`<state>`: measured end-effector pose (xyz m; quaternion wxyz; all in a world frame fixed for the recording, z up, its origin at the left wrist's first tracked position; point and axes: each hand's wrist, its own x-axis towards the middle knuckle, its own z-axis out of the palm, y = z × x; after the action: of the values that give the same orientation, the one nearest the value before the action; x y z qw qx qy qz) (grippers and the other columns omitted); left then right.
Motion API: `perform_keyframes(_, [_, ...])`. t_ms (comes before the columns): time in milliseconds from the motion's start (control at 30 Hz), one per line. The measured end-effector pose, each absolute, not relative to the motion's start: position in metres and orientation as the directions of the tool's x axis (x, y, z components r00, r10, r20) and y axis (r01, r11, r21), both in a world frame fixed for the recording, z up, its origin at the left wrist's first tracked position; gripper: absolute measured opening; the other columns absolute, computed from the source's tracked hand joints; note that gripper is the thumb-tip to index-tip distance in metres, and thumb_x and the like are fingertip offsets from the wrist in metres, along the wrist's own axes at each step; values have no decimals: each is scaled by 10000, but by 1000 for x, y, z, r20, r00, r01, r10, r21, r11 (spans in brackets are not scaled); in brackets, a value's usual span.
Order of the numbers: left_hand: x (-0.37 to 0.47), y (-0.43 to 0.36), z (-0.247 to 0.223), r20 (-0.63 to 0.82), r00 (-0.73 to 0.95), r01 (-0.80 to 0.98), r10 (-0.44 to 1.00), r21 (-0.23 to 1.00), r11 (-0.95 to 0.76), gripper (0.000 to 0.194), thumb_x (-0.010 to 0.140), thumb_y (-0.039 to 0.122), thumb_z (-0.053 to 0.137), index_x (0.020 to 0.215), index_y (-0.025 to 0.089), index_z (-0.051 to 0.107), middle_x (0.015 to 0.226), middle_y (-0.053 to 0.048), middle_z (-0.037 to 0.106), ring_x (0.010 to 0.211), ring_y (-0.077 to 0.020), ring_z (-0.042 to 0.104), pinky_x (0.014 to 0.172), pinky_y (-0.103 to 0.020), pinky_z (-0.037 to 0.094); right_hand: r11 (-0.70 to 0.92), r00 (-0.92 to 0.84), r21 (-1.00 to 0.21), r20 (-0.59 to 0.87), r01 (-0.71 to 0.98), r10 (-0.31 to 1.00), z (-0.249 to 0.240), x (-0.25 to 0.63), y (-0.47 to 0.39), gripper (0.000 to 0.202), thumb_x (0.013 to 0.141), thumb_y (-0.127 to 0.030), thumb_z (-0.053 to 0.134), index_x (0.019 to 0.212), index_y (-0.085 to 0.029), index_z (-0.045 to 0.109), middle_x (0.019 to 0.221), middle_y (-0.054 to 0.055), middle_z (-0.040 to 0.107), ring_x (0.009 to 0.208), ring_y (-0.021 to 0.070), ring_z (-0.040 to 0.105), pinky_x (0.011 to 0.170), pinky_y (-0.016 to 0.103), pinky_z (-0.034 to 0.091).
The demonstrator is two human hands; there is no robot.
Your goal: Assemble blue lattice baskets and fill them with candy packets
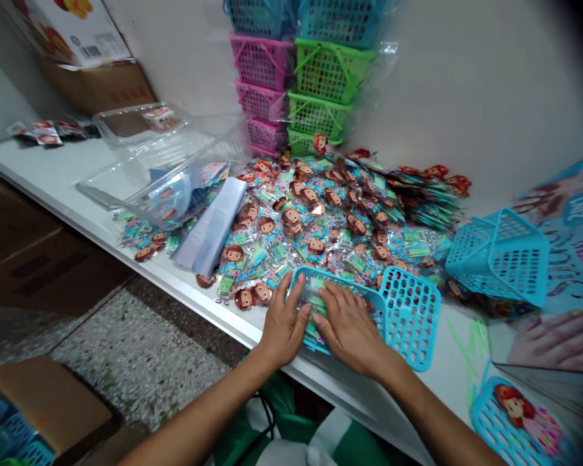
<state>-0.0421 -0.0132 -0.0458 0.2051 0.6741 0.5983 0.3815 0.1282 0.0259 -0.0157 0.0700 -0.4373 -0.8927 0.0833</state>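
your left hand (284, 323) is at the left end of the open blue basket (379, 314), fingers loosely extended and unclenched; you can't tell from here how firmly they touch the rim. your right hand (347, 321) lies over the basket, fingers spread and unclenched above the packets (313, 333) inside it. the basket sits near the table's front edge, its perforated lid (411, 318) folded out to the right. beyond the basket spreads a pile of figure packets (315, 246); left of it lies a plastic sleeve (212, 226), and farther right, a second blue basket (517, 259).
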Motion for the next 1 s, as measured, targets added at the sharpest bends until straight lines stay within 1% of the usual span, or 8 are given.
perform_keyframes(133, [-43,-11,-47,336,133,712,932,622,-326,413,943,245,388,1353,231,434,1485,-105,349,1383,-236,281,1119,-516,257,603,-615,-223,23,766,788,-21,125,19,560,959,-413,331,1417,-91,347,1481,187,331,1354,321,298,1081,547,267])
perform_keyframes(233, [-46,-13,-46,334,168,708,927,614,-349,407,933,225,401,1336,201,457,1407,-112,459,1353,-235,330,1115,-522,274,606,-645,-292,-55,740,762,-12,132,24,567,966,-453,307,1442,-146,330,1494,146,329,1363,300,304,1078,523,305])
perform_keyframes(333, [-47,-16,-46,322,156,698,934,633,-335,413,928,235,417,1338,214,461,1397,-109,465,1349,-250,330,1100,-531,300,609,-676,-354,-99,710,730,5,140,37,499,974,-438,304,1385,-190,439,1424,115,449,1297,278,415,1050,484,366])
perform_keyframes(467, [-46,-19,-45,293,148,692,945,652,-310,449,932,250,414,1381,259,408,1467,-94,375,1371,-256,295,1101,-532,296,635,-675,-386,42,669,736,24,141,76,393,978,-387,332,1227,-216,585,1200,77,634,1120,227,559,983,402,435])
perform_keyframes(633, [-47,-22,-40,240,70,668,968,710,-224,583,933,300,425,1468,250,200,1551,-109,190,1423,-250,191,1119,-515,277,653,-617,-137,231,745,752,19,110,157,551,910,-378,495,1397,-146,386,1371,177,464,1237,323,440,985,473,396])
perform_keyframes(767, [-54,-19,-37,244,-40,643,969,748,-162,541,926,300,438,1437,254,266,1513,-108,290,1406,-248,247,1112,-507,298,626,-611,57,302,778,732,9,71,218,928,746,-348,723,1487,-201,183,1541,161,174,1376,408,166,1047,557,263])
perform_keyframes(900, [-67,-2,-29,272,-117,565,955,809,-161,420,918,294,455,1336,259,429,1388,-95,475,1321,-236,394,1075,-473,363,679,-675,85,254,729,693,12,58,247,534,909,-250,478,1425,-195,351,1459,131,381,1276,348,358,994,501,330])
perform_keyframes(1000, [-77,20,-22,196,-161,445,967,889,-106,312,914,325,466,1201,242,556,1230,-82,601,1162,-229,543,972,-414,452,698,-693,84,252,711,676,12,75,242,385,956,-222,334,1283,-156,527,1238,149,587,1098,297,504,926,444,382])
